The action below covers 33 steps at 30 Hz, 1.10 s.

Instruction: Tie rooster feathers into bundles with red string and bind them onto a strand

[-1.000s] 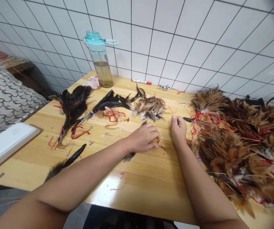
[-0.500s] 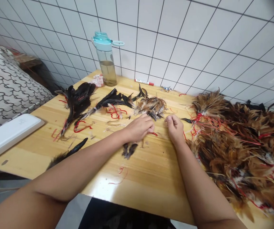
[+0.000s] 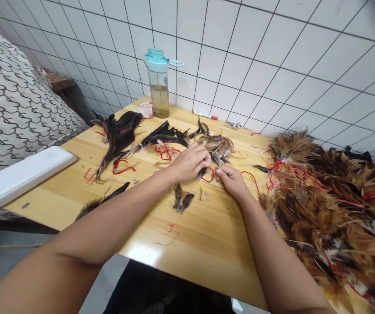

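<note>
Your right grip (image 3: 233,179) seems to pinch the red string (image 3: 213,175) that loops over the worktop (image 3: 190,255) toward your curled left grip (image 3: 192,162), whose hold I cannot tell; likely light, limp and slippery, it wants pinching near its end.

Single cam, worn on person's head, pointing fwd & down over tabletop (image 3: 207,244). Fairly near: L hand (image 3: 190,161) & R hand (image 3: 231,179) sit approx mid-frame, forearms (image 3: 267,240) running in from bottom L & R. Tiled wall (image 3: 190,65) fills top, at a slant. Near tabletop edge & dark clothing (image 3: 161,292) at bottom. Pic squeezed vert. by a qtr.
</note>
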### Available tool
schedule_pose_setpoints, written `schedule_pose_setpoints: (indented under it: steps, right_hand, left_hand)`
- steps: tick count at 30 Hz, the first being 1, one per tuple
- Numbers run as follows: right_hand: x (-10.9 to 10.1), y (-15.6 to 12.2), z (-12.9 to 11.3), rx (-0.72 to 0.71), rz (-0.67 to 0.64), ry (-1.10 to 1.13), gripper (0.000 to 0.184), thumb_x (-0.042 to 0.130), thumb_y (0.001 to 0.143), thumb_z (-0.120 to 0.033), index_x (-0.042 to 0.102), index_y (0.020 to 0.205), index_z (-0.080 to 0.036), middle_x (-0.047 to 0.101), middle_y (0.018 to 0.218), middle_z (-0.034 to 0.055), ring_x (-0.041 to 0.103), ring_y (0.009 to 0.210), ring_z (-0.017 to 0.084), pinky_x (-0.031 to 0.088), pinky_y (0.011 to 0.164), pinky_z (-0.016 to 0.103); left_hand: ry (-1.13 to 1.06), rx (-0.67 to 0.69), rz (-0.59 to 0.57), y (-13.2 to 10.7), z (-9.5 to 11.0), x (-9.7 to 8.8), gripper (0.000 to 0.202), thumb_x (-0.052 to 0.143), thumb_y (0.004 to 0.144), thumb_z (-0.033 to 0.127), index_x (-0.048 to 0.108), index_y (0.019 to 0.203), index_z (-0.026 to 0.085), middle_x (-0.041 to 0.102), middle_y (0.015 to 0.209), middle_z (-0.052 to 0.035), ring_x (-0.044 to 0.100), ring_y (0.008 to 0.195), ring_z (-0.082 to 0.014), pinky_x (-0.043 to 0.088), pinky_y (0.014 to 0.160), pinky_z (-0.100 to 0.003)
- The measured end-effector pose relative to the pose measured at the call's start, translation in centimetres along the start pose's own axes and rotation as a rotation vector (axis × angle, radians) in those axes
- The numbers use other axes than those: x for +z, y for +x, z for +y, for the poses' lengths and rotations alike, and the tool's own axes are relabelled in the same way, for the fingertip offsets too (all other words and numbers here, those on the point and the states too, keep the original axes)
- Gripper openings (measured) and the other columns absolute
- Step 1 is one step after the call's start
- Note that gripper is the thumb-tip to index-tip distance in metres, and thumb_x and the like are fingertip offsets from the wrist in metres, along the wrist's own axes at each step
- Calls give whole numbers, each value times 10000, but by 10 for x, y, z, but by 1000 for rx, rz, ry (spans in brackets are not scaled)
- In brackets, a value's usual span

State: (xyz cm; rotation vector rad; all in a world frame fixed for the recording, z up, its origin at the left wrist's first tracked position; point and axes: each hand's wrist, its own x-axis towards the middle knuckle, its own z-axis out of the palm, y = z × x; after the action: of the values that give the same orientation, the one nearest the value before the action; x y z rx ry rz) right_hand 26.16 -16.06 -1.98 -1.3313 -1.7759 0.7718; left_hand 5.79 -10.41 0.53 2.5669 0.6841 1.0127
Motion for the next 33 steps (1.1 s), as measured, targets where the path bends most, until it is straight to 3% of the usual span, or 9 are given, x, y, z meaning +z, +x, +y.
schedule_pose_setpoints:
  steps: [5, 11, 16, 22, 27, 33]
  right_hand:
    - [5, 2, 3, 117, 147, 242, 441, 567, 814, -629, 635, 745, -198, 503, 551, -29, 419, 512, 117, 371, 540, 262]
    - [9, 3, 2, 100, 170, 262, 455, 555, 825, -633, 601, 691, -201, 474, 550, -30, 397, 530, 115, 353, 553, 260]
    - [17, 3, 0, 37, 97, 119, 547, 509, 831, -686, 497, 566, -208, 473, 540, -18, 414, 537, 119, 381, 572, 264]
    - [19, 2, -4, -5, 87, 41, 432, 528, 853, -585, 620, 688, -197, 609, 662, 20, 531, 637, 149, 443, 653, 281]
    - [19, 1, -4, 47, 106, 52, 354, 578, 827, -537, 627, 771, -191, 586, 670, 12, 503, 633, 145, 419, 618, 276]
    - [20, 2, -3, 89, 113, 163, 346, 614, 799, -527, 625, 890, -194, 587, 709, 3, 495, 632, 132, 420, 614, 272]
  left_hand:
    - [-62, -187, 159, -1, 4, 5, 113, 512, 891, 212, 612, 858, 172, 631, 903, -62, 556, 916, -198, 422, 855, -336]
    - [-322, -390, 49, -1, 12, 25, 127, 625, 816, 222, 714, 897, 180, 679, 926, -43, 607, 860, -170, 471, 816, -296]
    - [-501, -437, 117, -2, 21, 33, 178, 666, 800, 257, 726, 947, 178, 710, 945, -44, 626, 845, -160, 482, 786, -274]
    - [-667, -524, 169, -3, 22, 35, 198, 623, 829, 341, 663, 794, 150, 647, 710, -4, 564, 667, -117, 445, 655, -235]
    - [-653, -575, 276, -2, 7, 29, 217, 640, 810, 369, 632, 793, 153, 639, 746, 7, 554, 704, -112, 437, 703, -240]
    - [-524, -506, 257, -1, -5, 18, 201, 623, 826, 349, 652, 821, 149, 681, 827, -12, 592, 783, -130, 447, 767, -253]
